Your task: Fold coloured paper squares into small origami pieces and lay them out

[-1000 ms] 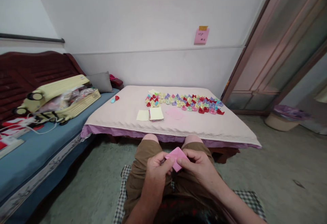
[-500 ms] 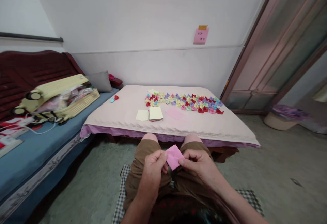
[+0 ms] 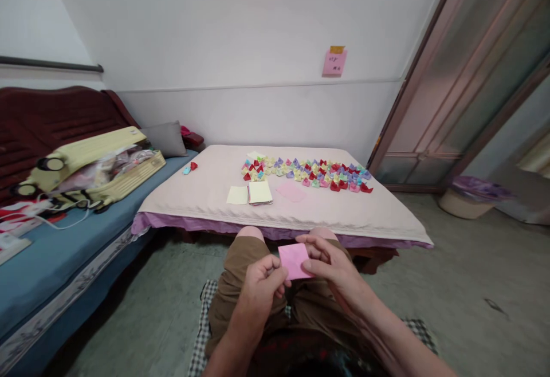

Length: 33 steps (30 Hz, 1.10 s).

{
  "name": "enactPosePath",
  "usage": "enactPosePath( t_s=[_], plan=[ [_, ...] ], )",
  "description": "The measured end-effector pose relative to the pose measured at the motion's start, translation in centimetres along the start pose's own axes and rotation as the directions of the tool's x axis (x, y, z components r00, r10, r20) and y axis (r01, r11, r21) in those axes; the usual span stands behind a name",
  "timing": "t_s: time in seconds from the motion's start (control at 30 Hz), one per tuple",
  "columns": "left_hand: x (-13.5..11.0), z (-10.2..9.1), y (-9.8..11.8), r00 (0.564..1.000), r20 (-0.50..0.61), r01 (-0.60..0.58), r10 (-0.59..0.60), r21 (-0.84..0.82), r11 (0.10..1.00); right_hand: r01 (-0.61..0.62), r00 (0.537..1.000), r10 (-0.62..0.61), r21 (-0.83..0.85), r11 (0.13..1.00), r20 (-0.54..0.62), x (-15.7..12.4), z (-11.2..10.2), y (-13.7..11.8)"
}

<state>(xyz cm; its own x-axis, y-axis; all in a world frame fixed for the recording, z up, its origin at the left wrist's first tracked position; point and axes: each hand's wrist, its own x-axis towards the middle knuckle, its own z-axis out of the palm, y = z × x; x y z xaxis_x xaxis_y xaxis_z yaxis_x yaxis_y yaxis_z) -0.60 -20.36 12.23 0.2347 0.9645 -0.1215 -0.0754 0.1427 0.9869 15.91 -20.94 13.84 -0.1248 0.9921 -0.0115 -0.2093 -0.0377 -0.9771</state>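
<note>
A small folded square of pink paper [image 3: 294, 261] is held above my lap between both hands. My left hand [image 3: 264, 279] pinches its lower left corner between thumb and fingers. On the other side, my right hand [image 3: 329, 265] grips the right edge, thumb on top and fingers behind. On the low covered table [image 3: 201, 193] in front of me lie a stack of pale yellow paper squares [image 3: 260, 192], a single yellow sheet [image 3: 237, 195] beside it and a flat pink sheet [image 3: 291, 191]. Behind them spreads a crowd of small folded paper pieces [image 3: 307, 173] in many colours.
Two small folded pieces, one red [image 3: 193, 165] and one blue, lie at the table's left. An open yellow suitcase [image 3: 98, 162] rests on the blue bed [image 3: 107, 234]. A pink note [image 3: 334, 63] is taped to the wall. At right stands a bin [image 3: 468, 199].
The pink paper has turned from a diamond position to nearly square-on. My right hand's fingers have lifted and shifted around its upper right edge. The view has moved slightly.
</note>
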Motion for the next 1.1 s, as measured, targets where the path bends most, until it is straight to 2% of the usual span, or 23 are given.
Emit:
enactPosePath(
  t_s=[0.07,0.2,0.33,0.4,0.43,0.47,0.5,0.57,0.63,0.67,0.7,0.73,0.77,0.8,0.83,0.87,0.9,0.93,0.97,1.03,1.1],
  plan=[
    [-0.2,-0.1,0.3,0.998,0.069,-0.006,0.003,0.046,0.999,-0.051,0.998,0.05,0.011,0.999,0.027,0.2,-0.1,-0.3],
    [-0.3,-0.4,0.5,0.987,0.153,-0.057,0.039,0.114,0.992,-0.089,0.993,0.095,-0.085,0.992,0.073,0.7,-0.1,-0.2],
    [-0.3,-0.5,0.5,0.989,0.11,-0.12,0.1,0.196,0.973,-0.088,0.995,0.091,-0.069,0.994,0.031,0.8,0.1,-0.1],
    [-0.3,-0.6,0.4,0.977,0.03,-0.213,0.213,0.284,0.935,-0.08,0.996,0.079,-0.016,0.997,-0.047,0.8,0.2,-0.1],
    [-0.3,-0.6,0.3,0.95,-0.011,-0.287,0.311,0.356,0.889,-0.074,0.994,0.075,0.015,0.997,-0.085,0.8,0.2,-0.1],
    [-0.4,-0.6,0.1,0.902,-0.03,-0.373,0.43,0.447,0.813,-0.068,0.991,0.073,0.049,0.996,-0.114,0.8,0.2,-0.1],
    [-0.4,-0.6,-0.1,0.834,-0.015,-0.456,0.552,0.546,0.703,-0.063,0.989,0.073,0.084,0.995,-0.13,0.8,0.2,-0.1],
    [-0.5,-0.5,-0.8,0.671,0.106,-0.571,0.734,0.705,0.421,-0.059,0.988,0.079,0.145,0.988,-0.136,0.8,0.2,0.1],
    [-0.5,-0.4,-1.6,0.541,0.236,-0.603,0.807,0.778,0.177,-0.063,0.988,0.088,0.188,0.98,-0.124,0.7,0.4,0.3],
    [-0.5,-0.3,-1.9,0.493,0.268,-0.601,0.828,0.793,0.101,-0.065,0.989,0.089,0.196,0.978,-0.114,0.6,0.5,0.3],
    [-0.5,-0.3,-2.1,0.455,0.273,-0.598,0.848,0.799,0.064,-0.065,0.991,0.087,0.193,0.979,-0.105,0.5,0.7,0.4],
    [-0.5,-0.2,-2.2,0.434,0.25,-0.598,0.865,0.798,0.069,-0.069,0.992,0.087,0.179,0.981,-0.094,0.4,0.7,0.4],
    [-0.5,-0.2,-2.1,0.438,0.199,-0.603,0.877,0.788,0.122,-0.075,0.992,0.089,0.156,0.985,-0.085,0.3,0.8,0.3],
    [-0.5,-0.1,-1.9,0.48,0.124,-0.605,0.869,0.764,0.225,-0.079,0.993,0.09,0.127,0.989,-0.08,0.2,0.8,0.2],
    [-0.5,-0.1,-1.6,0.56,0.029,-0.587,0.828,0.72,0.371,-0.077,0.993,0.085,0.095,0.993,-0.083,0.1,0.8,0.1],
    [-0.4,-0.1,-1.2,0.664,-0.074,-0.539,0.744,0.643,0.544,-0.064,0.993,0.07,0.067,0.996,-0.092,0.0,0.7,0.0],
    [-0.4,-0.1,-0.8,0.778,-0.168,-0.45,0.605,0.523,0.724,-0.043,0.994,0.047,0.045,0.998,-0.102,0.0,0.6,-0.1],
    [-0.3,-0.1,-0.5,0.866,-0.233,-0.341,0.442,0.371,0.864,-0.016,0.993,0.019,0.027,1.0,-0.113,0.0,0.5,-0.1],
    [-0.2,-0.1,-0.3,0.922,-0.257,-0.24,0.29,0.21,0.948,0.011,0.993,-0.01,0.009,1.0,-0.121,0.1,0.4,-0.1],
    [0.0,0.0,-0.3,0.963,-0.245,-0.12,0.114,-0.008,0.993,0.052,0.993,-0.054,-0.025,0.998,-0.108,0.2,0.3,-0.1],
    [0.1,0.1,-0.5,0.97,-0.229,-0.096,0.077,-0.071,0.993,0.078,0.994,-0.082,-0.052,0.996,-0.071,0.2,0.4,0.1]
  ],
)
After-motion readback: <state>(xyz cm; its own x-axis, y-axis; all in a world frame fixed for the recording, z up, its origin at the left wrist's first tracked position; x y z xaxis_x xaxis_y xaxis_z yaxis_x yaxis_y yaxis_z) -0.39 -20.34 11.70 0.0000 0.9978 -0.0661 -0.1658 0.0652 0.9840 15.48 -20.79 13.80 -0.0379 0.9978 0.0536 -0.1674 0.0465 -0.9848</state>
